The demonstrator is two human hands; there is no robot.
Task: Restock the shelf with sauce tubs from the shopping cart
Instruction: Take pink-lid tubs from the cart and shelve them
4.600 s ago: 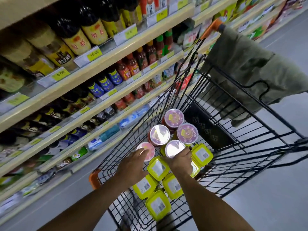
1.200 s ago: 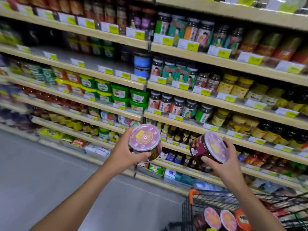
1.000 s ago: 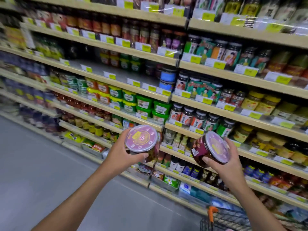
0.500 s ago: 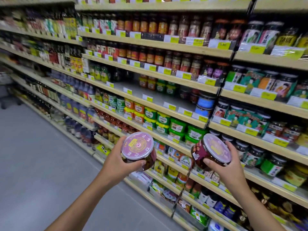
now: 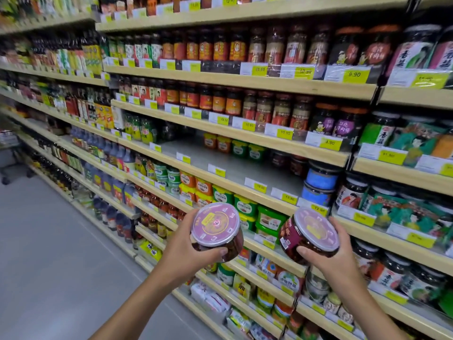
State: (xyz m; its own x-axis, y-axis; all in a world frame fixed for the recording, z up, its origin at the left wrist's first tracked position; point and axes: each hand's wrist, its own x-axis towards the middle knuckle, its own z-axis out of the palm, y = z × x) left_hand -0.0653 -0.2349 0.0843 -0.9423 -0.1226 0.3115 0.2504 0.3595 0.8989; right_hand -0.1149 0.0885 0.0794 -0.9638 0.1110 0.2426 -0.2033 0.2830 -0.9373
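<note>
My left hand (image 5: 188,244) grips a round clear-plastic sauce tub with a pink lid (image 5: 232,249) from below, thumb across its front wall. My right hand (image 5: 331,256) grips a second, tilted pink-lidded tub (image 5: 290,239) the same way. Both tubs hang in the air just below the half-bare pale grey shelf board (image 5: 232,165).

The walls look smooth and slick, so a one-handed hold could slip as I reach up. The wooden front lip (image 5: 236,183) and its price tags (image 5: 255,186) could also catch a base. The lids (image 5: 315,227) seem snap-on, though blur hides the seam. The dark, chunky contents probably add weight.
</note>
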